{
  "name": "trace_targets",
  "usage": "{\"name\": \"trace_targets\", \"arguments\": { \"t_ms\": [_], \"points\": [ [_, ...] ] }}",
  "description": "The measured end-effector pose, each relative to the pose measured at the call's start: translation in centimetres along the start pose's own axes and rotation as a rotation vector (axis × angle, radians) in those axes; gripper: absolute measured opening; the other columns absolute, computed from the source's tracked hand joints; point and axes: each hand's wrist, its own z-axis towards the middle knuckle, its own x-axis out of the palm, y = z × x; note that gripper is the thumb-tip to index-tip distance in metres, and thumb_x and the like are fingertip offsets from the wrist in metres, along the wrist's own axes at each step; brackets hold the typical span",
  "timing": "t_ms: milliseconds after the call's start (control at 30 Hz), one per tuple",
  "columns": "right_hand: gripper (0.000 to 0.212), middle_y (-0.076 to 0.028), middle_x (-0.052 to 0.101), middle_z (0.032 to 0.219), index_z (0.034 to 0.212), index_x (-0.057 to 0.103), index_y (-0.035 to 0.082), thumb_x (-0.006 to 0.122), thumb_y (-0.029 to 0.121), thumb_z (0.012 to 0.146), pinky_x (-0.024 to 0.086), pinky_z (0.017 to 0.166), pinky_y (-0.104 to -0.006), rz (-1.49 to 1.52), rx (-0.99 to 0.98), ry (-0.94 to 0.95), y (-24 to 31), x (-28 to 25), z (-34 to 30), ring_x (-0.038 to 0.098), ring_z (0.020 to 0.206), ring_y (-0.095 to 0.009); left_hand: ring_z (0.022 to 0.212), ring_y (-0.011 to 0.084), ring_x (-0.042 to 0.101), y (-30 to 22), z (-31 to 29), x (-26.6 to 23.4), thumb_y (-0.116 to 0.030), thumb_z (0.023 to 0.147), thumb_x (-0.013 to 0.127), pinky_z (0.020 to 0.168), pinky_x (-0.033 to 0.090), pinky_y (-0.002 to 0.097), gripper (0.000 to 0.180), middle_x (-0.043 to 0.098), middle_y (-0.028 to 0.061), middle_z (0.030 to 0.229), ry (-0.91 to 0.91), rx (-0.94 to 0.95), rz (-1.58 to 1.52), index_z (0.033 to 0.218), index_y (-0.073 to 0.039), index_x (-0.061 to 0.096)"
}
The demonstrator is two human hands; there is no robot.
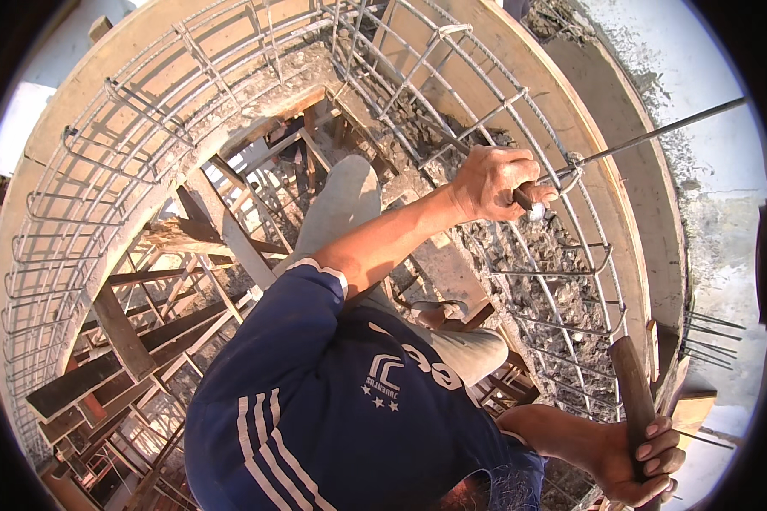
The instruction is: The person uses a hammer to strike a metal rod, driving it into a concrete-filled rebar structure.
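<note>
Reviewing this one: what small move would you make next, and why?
I'd probably raise the wooden shaft toward the left hand, keeping it clear of the rebar cage. The left hand grips a dark bar over the cage, while the right hand holds the shaft well apart from it, its upper end beside the cage.

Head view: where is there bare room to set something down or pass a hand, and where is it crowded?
A bare tan patch lies between the left forearm and the rubble; something small might sit there. A hand could perhaps pass between the crossbar below the left hand and the next one down. Crowded: around that hand, and the lower-left timbers.
</note>
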Motion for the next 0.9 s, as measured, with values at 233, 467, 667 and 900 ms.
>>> {"name": "trace_targets", "arguments": {
  "t_ms": [233,467,667,900],
  "points": [
    [0.021,-0.006,0.054,0.074,0.108,0.054,0.001,0.064,0.002,0.089,0.044,0.057,-0.0311,-0.608,0.74,0.763,-6.3,1.8,-15.2,0.044,0.058,-0.011,0.056,0.0328,0.058,0.6,-1.0,0.3,-0.022,0.08,0.069,0.051,0.044,0.0412,0.025,0.057,0.0112,0.065,0.085,-0.111,-0.031,0.067,-0.004,0.057],
    [0.015,-0.009,0.058,0.071,0.085,0.055,0.003,0.069,-0.003,0.084,0.046,0.059,-0.0278,-0.426,0.877,0.336,-1.1,1.6,-9.7,0.054,0.061,-0.014,0.057,0.0337,0.061,3.0,-5.8,1.5,-0.024,0.082,0.067,0.051,0.046,0.0427,0.026,0.059,0.0118,0.064,0.126,-0.059,0.031,0.066,-0.006,0.059],
    [0.017,-0.004,0.049,0.064,0.099,0.048,0.01,0.058,0.0,0.089,0.046,0.05,-0.0309,0.002,0.385,0.13,-2.9,3.3,-9.2,0.045,0.05,-0.011,0.055,0.0349,0.057,2.8,-3.9,1.4,-0.021,0.082,0.068,0.048,0.043,0.0423,0.028,0.053,0.0128,0.06,0.065,-0.054,0.022,0.064,-0.004,0.054],
    [0.009,0.0,0.058,0.069,0.088,0.056,0.001,0.065,0.001,0.086,0.045,0.058,-0.0274,-0.62,1.022,0.764,-6.1,-3.1,-22.3,0.052,0.062,-0.009,0.078,0.0306,0.063,4.2,-11.8,1.0,-0.031,0.073,0.072,0.074,0.047,0.0432,0.025,0.063,0.008,0.075,0.569,0.036,0.061,0.07,-0.008,0.063]
  ]
}}
